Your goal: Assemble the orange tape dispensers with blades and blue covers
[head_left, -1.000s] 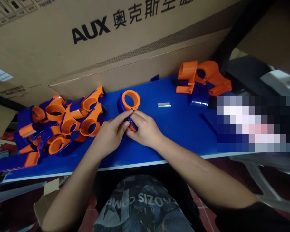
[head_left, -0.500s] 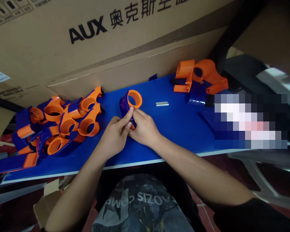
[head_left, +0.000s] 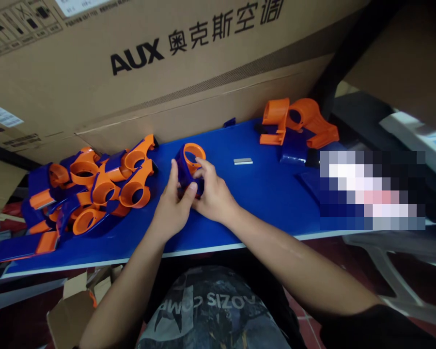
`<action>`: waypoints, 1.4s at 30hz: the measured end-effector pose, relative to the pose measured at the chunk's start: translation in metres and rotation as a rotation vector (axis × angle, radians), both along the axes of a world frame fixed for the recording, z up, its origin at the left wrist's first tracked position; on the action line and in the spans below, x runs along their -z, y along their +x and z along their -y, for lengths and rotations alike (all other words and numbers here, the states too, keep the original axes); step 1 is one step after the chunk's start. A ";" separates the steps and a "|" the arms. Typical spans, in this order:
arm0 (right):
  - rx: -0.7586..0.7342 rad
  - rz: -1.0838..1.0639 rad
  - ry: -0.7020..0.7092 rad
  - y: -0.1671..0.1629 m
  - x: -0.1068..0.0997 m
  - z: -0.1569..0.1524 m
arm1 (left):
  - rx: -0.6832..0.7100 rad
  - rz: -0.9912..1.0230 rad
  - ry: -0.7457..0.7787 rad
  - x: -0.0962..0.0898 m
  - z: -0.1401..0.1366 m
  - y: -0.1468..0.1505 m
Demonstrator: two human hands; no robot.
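Between my hands is an orange and blue tape dispenser, its orange ring facing up and away from me. My left hand holds its left and near side, with the thumb along the lower blue part. My right hand grips it from the right, fingers curled by the ring; its lower end is partly hidden by the fingers. To the right on the blue tabletop lies a small silver serrated blade strip, apart from both hands.
A pile of several similar tape dispensers sits at the left. More orange and blue dispenser parts lie at the back right, near a pixelated patch. A large cardboard box stands behind the table; an open carton is below at left.
The tape dispenser has shifted slightly left and turned in my hands. My left fingers have spread up along its left side, and my right fingers have moved onto the ring's right side.
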State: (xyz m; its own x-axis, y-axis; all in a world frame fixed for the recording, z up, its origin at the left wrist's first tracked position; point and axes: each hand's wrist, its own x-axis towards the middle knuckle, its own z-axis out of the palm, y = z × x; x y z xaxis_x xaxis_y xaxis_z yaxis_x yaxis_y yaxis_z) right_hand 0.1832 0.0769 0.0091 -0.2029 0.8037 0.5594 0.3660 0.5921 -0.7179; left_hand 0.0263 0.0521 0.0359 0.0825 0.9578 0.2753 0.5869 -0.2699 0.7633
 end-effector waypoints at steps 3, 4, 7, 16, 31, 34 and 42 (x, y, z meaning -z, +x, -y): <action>-0.113 0.019 0.059 0.001 0.003 0.000 | -0.138 0.207 -0.065 0.009 -0.006 0.007; -0.133 0.010 0.071 0.001 0.004 0.000 | -0.173 0.298 -0.114 0.009 -0.008 0.008; -0.146 -0.030 0.060 0.003 0.005 -0.002 | -0.213 0.647 -0.301 0.003 -0.013 0.007; -0.087 0.060 0.060 0.009 -0.006 -0.006 | -0.145 1.234 -0.503 -0.024 0.008 -0.011; -0.091 0.157 -0.108 0.007 -0.003 -0.012 | -0.515 0.607 -0.049 -0.073 -0.051 -0.200; -0.088 0.175 -0.119 0.007 0.000 -0.014 | -0.528 0.627 -0.151 -0.068 -0.065 -0.215; -0.053 0.192 -0.109 0.007 0.003 -0.014 | -0.789 0.250 -0.072 -0.056 -0.065 -0.219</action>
State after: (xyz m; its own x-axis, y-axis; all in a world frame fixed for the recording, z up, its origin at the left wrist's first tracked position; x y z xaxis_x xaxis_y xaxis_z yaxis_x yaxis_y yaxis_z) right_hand 0.1904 0.0908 0.0061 -0.3409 0.8425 0.4172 0.4727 0.5372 -0.6986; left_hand -0.1932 0.1173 0.0920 -0.6759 0.7251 0.1320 0.3943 0.2045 0.8960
